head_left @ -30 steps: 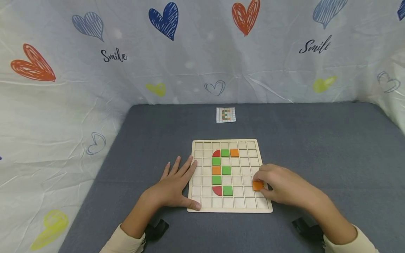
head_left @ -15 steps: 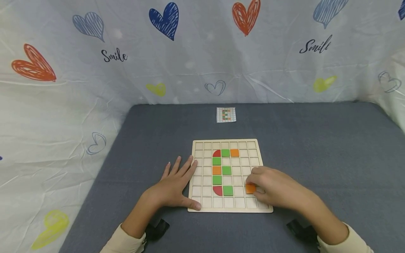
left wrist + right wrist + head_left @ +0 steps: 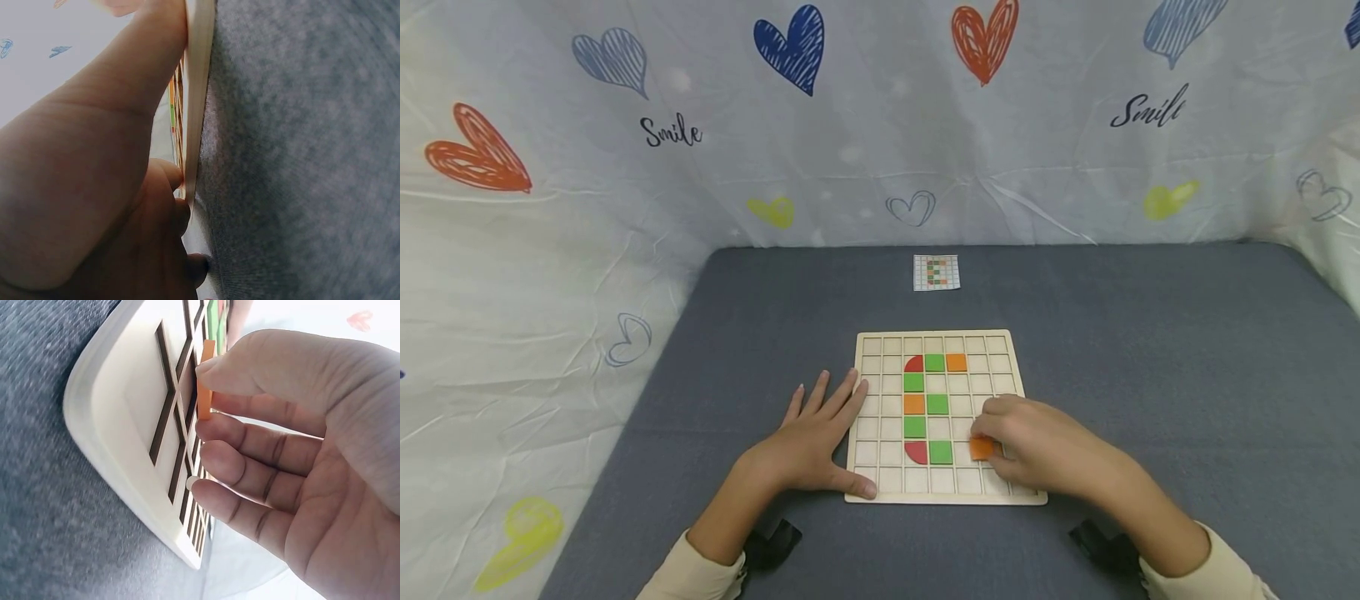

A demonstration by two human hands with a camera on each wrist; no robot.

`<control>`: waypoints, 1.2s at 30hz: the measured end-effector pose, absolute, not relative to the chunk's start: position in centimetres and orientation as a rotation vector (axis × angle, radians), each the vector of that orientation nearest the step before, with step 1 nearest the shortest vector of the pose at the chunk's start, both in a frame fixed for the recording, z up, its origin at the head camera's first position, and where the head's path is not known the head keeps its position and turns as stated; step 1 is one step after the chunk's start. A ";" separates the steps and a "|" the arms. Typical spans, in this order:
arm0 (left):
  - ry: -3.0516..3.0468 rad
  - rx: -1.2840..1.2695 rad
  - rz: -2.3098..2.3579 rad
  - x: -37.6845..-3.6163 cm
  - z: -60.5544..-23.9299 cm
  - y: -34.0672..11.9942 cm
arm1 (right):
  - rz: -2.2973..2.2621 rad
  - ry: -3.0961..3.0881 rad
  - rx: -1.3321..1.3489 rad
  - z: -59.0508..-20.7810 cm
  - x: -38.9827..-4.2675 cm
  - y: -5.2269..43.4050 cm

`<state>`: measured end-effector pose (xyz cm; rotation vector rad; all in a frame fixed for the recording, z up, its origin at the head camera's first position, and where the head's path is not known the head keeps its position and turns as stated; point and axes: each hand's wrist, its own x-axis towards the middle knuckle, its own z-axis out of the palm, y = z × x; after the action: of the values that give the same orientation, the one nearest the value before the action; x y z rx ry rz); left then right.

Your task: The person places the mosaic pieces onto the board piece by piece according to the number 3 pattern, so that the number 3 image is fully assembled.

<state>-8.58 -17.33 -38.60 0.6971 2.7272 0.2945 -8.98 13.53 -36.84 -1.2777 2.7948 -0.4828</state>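
A pale wooden grid board (image 3: 996,343) lies on the grey table. Red, green and orange tiles fill part of its middle columns. My right hand (image 3: 1022,446) pinches an orange square tile (image 3: 981,448) just above the board's lower rows, right of a green tile (image 3: 940,452). In the right wrist view the orange tile (image 3: 205,378) sits between thumb and forefinger over the board (image 3: 119,425). My left hand (image 3: 816,437) lies flat with straight fingers on the table, thumb against the board's left front corner. In the left wrist view, the left hand (image 3: 106,187) touches the board's edge (image 3: 199,81).
A small pattern card (image 3: 936,272) lies on the table beyond the board. A white cloth with printed hearts (image 3: 790,46) closes off the back and both sides. Grey tabletop (image 3: 1187,350) stretches to the right of the board.
My right hand has carried the orange tile leftward across the board's lower rows, from near the right edge toward the green tile. The left hand has stayed where it was.
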 end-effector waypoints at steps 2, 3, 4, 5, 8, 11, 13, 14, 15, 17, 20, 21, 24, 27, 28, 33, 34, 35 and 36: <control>2.730 0.698 0.292 -8.6 -38.6 -17.3 | -0.476 2.798 -1.279 -36.8 -9.0 13.3; 2.730 0.698 0.290 -8.6 -38.6 -17.3 | -0.473 2.799 -1.279 -36.8 -8.9 13.2; 2.730 0.697 0.291 -8.6 -38.6 -17.3 | -0.467 2.802 -1.279 -36.8 -8.9 13.2; 2.730 0.696 0.290 -8.6 -38.6 -17.3 | -0.463 2.804 -1.278 -36.8 -8.9 13.1; 2.729 0.690 0.288 -8.6 -38.7 -17.3 | -0.454 2.813 -1.280 -36.9 -8.9 12.8; 2.731 0.683 0.286 -8.6 -38.7 -17.3 | -0.445 2.826 -1.283 -37.0 -8.9 12.6; 2.730 0.682 0.285 -8.6 -38.7 -17.3 | -0.440 2.835 -1.293 -37.1 -8.9 12.5; 2.730 0.681 0.287 -8.6 -38.7 -17.3 | -0.438 2.839 -1.297 -37.2 -8.8 12.4; 2.730 0.680 0.288 -8.6 -38.7 -17.3 | -0.433 2.842 -1.298 -37.2 -8.8 12.3; 2.729 0.678 0.289 -8.6 -38.7 -17.2 | -0.429 2.846 -1.303 -37.2 -8.8 12.2; 2.732 0.677 0.287 -8.6 -38.7 -17.2 | -0.429 2.845 -1.309 -37.2 -8.7 12.1; 2.732 0.678 0.284 -8.6 -38.7 -17.2 | -0.428 2.844 -1.310 -37.2 -8.7 12.0; 2.729 0.680 0.280 -8.6 -38.7 -17.2 | -0.440 2.837 -1.318 -37.1 -8.6 11.9; 2.728 0.679 0.282 -8.7 -38.7 -17.2 | -0.441 2.832 -1.310 -37.1 -8.5 11.8; 2.727 0.678 0.283 -8.7 -38.7 -17.2 | -0.442 2.832 -1.308 -37.1 -8.5 11.8; 2.727 0.677 0.289 -8.6 -38.8 -17.3 | -0.439 2.825 -1.288 -37.0 -8.5 11.8; 2.726 0.677 0.288 -8.6 -38.8 -17.3 | -0.441 2.824 -1.286 -37.1 -8.6 11.8; 2.725 0.676 0.288 -8.6 -38.8 -17.3 | -0.445 2.818 -1.281 -37.1 -8.6 11.8; 2.725 0.676 0.289 -8.6 -38.8 -17.3 | -0.451 2.814 -1.276 -37.1 -8.6 11.9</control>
<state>-8.62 -17.30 -38.81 0.6758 2.7246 0.2890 -8.58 11.85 -37.07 -1.2761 2.8143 -0.4508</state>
